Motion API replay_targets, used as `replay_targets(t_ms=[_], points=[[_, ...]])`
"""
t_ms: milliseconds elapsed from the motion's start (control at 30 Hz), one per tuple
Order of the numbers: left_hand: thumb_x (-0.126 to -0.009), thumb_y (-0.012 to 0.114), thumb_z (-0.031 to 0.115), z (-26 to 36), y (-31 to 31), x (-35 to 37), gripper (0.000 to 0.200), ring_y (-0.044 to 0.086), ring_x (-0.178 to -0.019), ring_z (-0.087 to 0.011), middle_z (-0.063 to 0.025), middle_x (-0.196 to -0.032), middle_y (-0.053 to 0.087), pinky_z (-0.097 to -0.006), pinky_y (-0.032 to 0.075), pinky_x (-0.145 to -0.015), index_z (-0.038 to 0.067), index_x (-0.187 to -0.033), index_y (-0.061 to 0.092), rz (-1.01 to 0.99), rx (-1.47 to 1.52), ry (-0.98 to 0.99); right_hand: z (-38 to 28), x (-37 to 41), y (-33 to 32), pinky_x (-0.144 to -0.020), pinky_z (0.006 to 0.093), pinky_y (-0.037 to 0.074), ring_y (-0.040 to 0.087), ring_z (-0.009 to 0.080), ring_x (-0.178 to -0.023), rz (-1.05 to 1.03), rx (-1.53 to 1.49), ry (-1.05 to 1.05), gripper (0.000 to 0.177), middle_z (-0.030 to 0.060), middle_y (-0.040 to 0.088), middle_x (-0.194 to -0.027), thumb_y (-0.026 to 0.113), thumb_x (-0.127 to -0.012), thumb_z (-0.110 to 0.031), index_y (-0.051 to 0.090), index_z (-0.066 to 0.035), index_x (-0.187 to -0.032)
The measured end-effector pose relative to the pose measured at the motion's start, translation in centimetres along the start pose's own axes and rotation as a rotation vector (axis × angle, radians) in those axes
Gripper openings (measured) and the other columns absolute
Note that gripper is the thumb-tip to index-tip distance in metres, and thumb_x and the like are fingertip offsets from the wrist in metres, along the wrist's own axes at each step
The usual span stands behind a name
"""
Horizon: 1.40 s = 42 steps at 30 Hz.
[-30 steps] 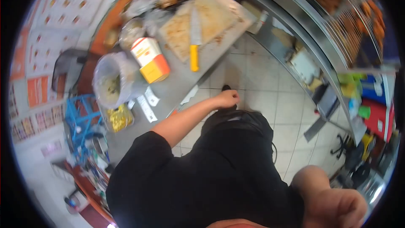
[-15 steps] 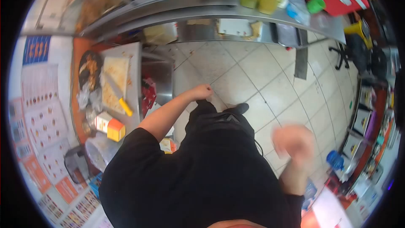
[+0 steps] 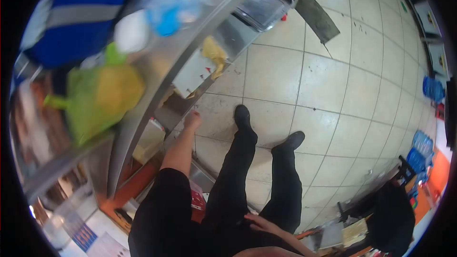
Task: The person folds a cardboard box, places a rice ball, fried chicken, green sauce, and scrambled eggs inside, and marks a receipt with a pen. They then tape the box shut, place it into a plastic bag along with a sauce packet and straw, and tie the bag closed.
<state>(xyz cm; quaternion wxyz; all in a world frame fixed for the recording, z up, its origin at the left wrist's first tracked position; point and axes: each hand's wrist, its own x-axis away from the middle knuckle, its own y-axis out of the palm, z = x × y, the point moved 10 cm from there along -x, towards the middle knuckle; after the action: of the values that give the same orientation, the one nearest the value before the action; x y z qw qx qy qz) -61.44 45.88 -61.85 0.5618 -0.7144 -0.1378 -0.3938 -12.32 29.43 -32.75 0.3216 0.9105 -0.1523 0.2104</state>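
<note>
My left hand (image 3: 193, 120) hangs low beside the steel counter (image 3: 159, 69), its fingers curled in, and nothing shows in it. Nearest to it is the lower shelf with a white box-like thing (image 3: 190, 74) and a crumpled yellowish paper or cloth (image 3: 215, 56). My right hand (image 3: 262, 223) lies close against my black clothing at the waist, fingers stretched and a little apart, with no object in it. Both my legs are in mid-stance on the tiles, with dark shoes (image 3: 243, 116).
On the counter stand a blurred green container (image 3: 102, 97) and a blue bag-like thing (image 3: 164, 19). A clear plastic tray (image 3: 264, 7) sits on the lower shelf. Pale floor tiles (image 3: 271, 78) stretch right. Blue water bottles (image 3: 421, 147) and a black chair-like shape (image 3: 392, 214) are at the right.
My body and view have turned right and moved up to the counter, which now fills the left. The cutting board and knife have left the view. My right hand has come in to my waist.
</note>
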Motion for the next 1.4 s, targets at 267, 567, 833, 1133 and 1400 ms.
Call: replay_targets(t_ms=[267,567,833,1133,1400], points=[[-0.101,0.049,0.042,3.4,-6.8,-16.7,0.054,0.059,-0.121,-0.0446,-0.0273,-0.128,0.062,-0.0481,0.047,-0.103,-0.003,-0.129,0.061,0.309,-0.188,0.112,-0.8,-6.4,-2.6,-0.119,0.0394,0.034,0.039,0.0269,-0.147,-0.071,-0.343,0.162,0.043,0.0098,0.046,-0.155,0.062,-0.102,-0.024,0.054,-0.008,-0.141],[-0.100,0.040,0.058,-0.2,-8.2,-24.7,0.066,0.063,-0.120,-0.0383,-0.0202,-0.132,0.065,-0.0441,0.046,-0.106,0.006,-0.137,0.060,0.206,-0.098,0.041,-0.1,-8.0,-5.8,-0.119,0.0393,0.034,0.039,0.0268,-0.147,-0.048,-0.390,0.307,0.043,0.0097,0.045,-0.156,0.062,-0.101,-0.022,0.054,-0.008,-0.141],[-0.096,0.036,0.071,2.4,-10.3,-20.8,0.080,0.063,-0.122,-0.0354,-0.0195,-0.133,0.065,-0.0453,0.044,-0.107,0.007,-0.135,0.062,0.239,-0.205,-0.161,0.0,-8.7,-6.8,-0.119,0.0393,0.034,0.039,0.0268,-0.147,-0.045,-0.347,0.334,0.042,0.0097,0.045,-0.157,0.062,-0.101,-0.020,0.054,-0.008,-0.141],[-0.093,0.039,0.076,3.9,-11.9,-17.3,0.085,0.061,-0.124,-0.0366,-0.0204,-0.134,0.064,-0.0478,0.042,-0.109,0.005,-0.134,0.063,0.299,-0.245,-0.241,0.2,-8.6,-6.8,-0.119,0.0393,0.034,0.039,0.0267,-0.147,-0.052,-0.350,0.389,0.042,0.0097,0.044,-0.157,0.062,-0.101,-0.018,0.054,-0.008,-0.141],[-0.092,0.058,0.058,-1.2,-13.5,-21.4,0.064,0.065,-0.115,-0.0408,-0.0224,-0.125,0.068,-0.0480,0.049,-0.100,0.004,-0.126,0.066,0.431,-0.116,-0.127,-0.8,-8.3,-6.8,-0.120,0.0393,0.034,0.040,0.0267,-0.147,-0.050,-0.339,0.396,0.042,0.0097,0.043,-0.158,0.062,-0.101,-0.016,0.054,-0.008,-0.141]])
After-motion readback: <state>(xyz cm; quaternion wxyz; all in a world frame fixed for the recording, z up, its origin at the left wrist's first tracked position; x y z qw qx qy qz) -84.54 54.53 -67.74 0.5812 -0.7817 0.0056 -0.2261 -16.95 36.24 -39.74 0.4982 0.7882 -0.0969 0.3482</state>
